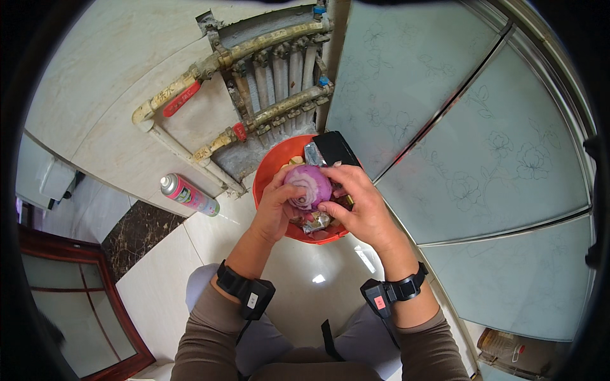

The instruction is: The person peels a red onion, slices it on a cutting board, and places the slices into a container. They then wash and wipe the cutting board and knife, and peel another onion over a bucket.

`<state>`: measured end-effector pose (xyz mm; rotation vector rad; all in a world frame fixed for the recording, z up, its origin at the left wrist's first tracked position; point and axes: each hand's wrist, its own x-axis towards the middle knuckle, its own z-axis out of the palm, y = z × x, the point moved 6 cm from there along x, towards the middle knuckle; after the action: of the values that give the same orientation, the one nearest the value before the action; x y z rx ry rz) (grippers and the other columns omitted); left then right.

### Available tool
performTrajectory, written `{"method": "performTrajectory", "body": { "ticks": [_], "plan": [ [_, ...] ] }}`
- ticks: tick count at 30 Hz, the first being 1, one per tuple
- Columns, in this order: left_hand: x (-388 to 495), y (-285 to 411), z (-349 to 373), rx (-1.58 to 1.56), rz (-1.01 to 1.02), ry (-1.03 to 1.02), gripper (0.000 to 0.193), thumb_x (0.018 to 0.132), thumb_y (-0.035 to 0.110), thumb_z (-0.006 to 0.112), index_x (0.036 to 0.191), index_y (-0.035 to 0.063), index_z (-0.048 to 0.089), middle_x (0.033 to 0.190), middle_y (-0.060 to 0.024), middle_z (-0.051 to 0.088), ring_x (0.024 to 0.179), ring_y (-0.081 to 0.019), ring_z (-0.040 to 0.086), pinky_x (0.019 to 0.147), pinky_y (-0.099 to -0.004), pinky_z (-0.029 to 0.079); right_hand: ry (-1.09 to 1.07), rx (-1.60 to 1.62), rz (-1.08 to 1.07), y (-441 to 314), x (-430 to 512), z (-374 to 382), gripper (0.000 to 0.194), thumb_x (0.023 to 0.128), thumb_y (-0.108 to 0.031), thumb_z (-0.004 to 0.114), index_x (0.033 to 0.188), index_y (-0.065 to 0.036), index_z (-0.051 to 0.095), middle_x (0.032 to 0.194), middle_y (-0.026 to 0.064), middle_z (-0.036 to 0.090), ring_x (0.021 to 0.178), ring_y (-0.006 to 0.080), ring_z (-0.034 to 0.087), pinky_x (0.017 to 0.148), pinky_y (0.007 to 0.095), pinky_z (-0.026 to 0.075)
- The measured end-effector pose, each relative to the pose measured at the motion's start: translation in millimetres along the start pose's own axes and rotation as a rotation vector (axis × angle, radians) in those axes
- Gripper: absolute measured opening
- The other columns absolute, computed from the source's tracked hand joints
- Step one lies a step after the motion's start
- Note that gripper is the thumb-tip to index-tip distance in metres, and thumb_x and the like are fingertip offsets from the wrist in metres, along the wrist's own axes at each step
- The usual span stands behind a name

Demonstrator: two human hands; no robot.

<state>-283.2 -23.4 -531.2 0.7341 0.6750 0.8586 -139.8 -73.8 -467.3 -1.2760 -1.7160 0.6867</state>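
A purple onion (315,185) with its pale, ringed root end towards me is between my two hands, above a red plastic bin (270,164). My left hand (275,207) grips it from the left, the thumb pressed on its pale end. On the other side, my right hand (357,202) has its fingers and thumb at the onion's right edge. Inside the bin lie scraps and a crumpled silvery wrapper (317,222), partly hidden by my hands. A black flat box-like object (336,150) sticks out at the bin's far right.
Heating manifold pipes (271,40) with red lever handles run along the wall behind the bin. A pink spray can (189,195) stands on the tiled floor to the left. Frosted-glass cabinet doors (476,143) rise close on the right. A wood-framed glass door (86,305) is at lower left.
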Motion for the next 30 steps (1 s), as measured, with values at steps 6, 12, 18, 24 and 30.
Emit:
{"method": "performTrajectory", "body": {
  "ticks": [6,12,18,24,30],
  "plan": [
    [-0.8,2.3,-0.6,0.123,0.007,0.047,0.047,0.077,0.013,0.058,0.123,0.0094,0.048,0.105,-0.0073,0.06,0.086,-0.019,0.063,0.058,-0.0316,0.056,0.004,-0.137,-0.15,-4.3,1.4,0.3,0.033,0.075,-0.009,0.073,0.104,-0.005,0.058,0.103,0.013,0.055,0.087,0.0279,0.058,0.076,0.0345,0.05],
    [-0.9,2.8,-2.2,0.097,-0.004,0.068,0.047,0.078,0.014,0.057,0.124,0.0086,0.048,0.105,-0.0076,0.061,0.086,-0.0192,0.063,0.057,-0.0315,0.055,0.025,-0.055,-0.062,-0.5,-0.9,0.6,0.027,0.076,-0.007,0.071,0.1,-0.004,0.058,0.097,0.0104,0.056,0.081,0.0251,0.058,0.068,0.0335,0.049],
    [1.3,1.1,-3.5,-0.026,0.012,0.061,0.041,0.083,0.018,0.053,0.122,0.0078,0.049,0.104,-0.0065,0.062,0.085,-0.0182,0.064,0.056,-0.0311,0.055,0.007,-0.11,-0.058,0.4,0.5,6.6,0.026,0.078,-0.008,0.069,0.102,-0.004,0.059,0.098,0.0122,0.057,0.083,0.0269,0.059,0.071,0.0341,0.05],
    [3.0,0.4,-2.1,-0.065,-0.02,-0.01,0.041,0.084,0.018,0.058,0.122,0.0073,0.049,0.107,-0.0058,0.06,0.088,-0.0158,0.062,0.059,-0.0315,0.055,0.179,-0.23,-0.227,-10.4,-0.9,2.6,0.019,0.078,-0.008,0.069,0.095,-0.004,0.063,0.097,0.0117,0.059,0.088,0.0284,0.06,0.075,0.0355,0.05],
    [1.7,-1.2,-2.7,0.001,-0.019,0.048,0.034,0.088,0.024,0.053,0.118,0.0075,0.052,0.1,-0.0052,0.064,0.084,-0.0154,0.065,0.055,-0.0295,0.054,0.061,-0.224,-0.219,-4.7,0.0,5.0,0.015,0.077,-0.007,0.069,0.09,-0.004,0.062,0.088,0.0102,0.061,0.084,0.0276,0.061,0.073,0.0341,0.05]
  ]
}}
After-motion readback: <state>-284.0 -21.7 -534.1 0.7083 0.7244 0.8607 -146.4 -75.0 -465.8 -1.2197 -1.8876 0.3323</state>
